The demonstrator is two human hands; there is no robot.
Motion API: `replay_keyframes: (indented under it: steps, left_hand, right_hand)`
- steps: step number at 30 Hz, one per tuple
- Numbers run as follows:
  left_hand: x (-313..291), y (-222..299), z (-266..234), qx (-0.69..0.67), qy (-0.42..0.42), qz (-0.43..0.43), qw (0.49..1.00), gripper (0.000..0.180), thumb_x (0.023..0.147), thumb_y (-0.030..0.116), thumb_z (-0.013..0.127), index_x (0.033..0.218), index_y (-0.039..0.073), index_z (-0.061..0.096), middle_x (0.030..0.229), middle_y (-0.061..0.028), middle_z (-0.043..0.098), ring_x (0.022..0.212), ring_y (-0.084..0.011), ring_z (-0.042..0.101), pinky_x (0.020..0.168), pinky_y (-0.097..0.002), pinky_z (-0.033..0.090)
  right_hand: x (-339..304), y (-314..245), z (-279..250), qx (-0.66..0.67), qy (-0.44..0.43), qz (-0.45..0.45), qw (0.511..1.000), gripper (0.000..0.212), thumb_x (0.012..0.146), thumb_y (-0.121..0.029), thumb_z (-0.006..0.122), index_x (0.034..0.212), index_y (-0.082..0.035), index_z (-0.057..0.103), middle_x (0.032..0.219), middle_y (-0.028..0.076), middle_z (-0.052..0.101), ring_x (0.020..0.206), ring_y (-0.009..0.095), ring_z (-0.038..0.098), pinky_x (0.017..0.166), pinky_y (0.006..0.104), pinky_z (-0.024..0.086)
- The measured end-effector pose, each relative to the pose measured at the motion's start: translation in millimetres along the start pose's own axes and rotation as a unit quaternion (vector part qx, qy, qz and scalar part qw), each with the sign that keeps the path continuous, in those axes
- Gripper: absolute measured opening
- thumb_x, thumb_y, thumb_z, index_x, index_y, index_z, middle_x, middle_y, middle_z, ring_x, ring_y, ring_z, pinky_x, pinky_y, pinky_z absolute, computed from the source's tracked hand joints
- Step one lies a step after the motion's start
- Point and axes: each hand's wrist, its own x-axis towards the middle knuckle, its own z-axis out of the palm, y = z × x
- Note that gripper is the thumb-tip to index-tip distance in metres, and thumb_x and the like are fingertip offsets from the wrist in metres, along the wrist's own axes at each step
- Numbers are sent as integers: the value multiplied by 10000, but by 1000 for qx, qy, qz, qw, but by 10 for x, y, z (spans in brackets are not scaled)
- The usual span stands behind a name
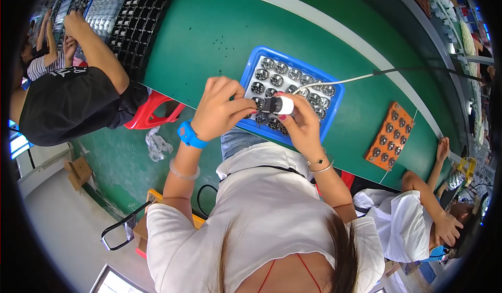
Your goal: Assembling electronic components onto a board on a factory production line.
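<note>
My right hand grips a small white and black cylindrical part above the near side of a blue tray. Its dark end points toward my left hand, whose thumb and fingers are pinched together right beside it. Whatever sits between those left fingertips is too small to make out. Rows of round dark metal parts lie on a white insert in the tray, and my hands cover some of the nearest ones. A pale cable runs from the right to near my right hand; its joining point is hidden.
An orange board with several round metal parts lies right on the green table. Black trays are stacked at the left. Tiny dark bits are scattered beyond my left hand. Co-workers sit on both sides; a red stool stands left.
</note>
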Motion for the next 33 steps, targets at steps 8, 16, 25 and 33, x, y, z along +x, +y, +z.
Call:
replay_keyframes:
  steps: [8, 16, 25, 33]
  left_hand:
    - [42, -164, 15, -5, -34, -38, 999, 160, 701, 239, 768, 802, 136, 699, 796, -7, 482, 795, -215, 472, 775, -339, 340]
    - [236, -95, 90, -11, 9, 23, 1000, 142, 706, 171, 761, 832, 161, 694, 796, 4, 483, 790, -202, 473, 759, -336, 348]
    - [208, -139, 42, 39, -35, 8, 999, 125, 710, 183, 760, 806, 151, 688, 807, 1, 485, 825, -210, 478, 795, -348, 343]
    - [341, -237, 198, 29, 10, -39, 999, 85, 733, 168, 734, 806, 144, 697, 813, -12, 501, 828, -207, 494, 776, -340, 342]
  right_hand:
    - [98, -50, -68, 44, 52, -34, 997, 367, 875, -30, 639, 1228, 25, 553, 1135, 97, 547, 1063, 165, 557, 935, 280, 444]
    - [208, -116, -20, -123, 14, -51, 991, 392, 807, -38, 656, 1196, -73, 615, 1120, 125, 608, 1036, 262, 597, 894, 327, 470]
    - [170, -61, -52, 10, 69, -27, 997, 351, 877, -46, 617, 1220, 7, 559, 1176, 114, 566, 1086, 200, 557, 946, 319, 436]
    - [310, -90, -139, 11, 49, -44, 998, 365, 887, -2, 596, 1244, 23, 527, 1201, 98, 535, 1138, 191, 524, 1006, 320, 395]
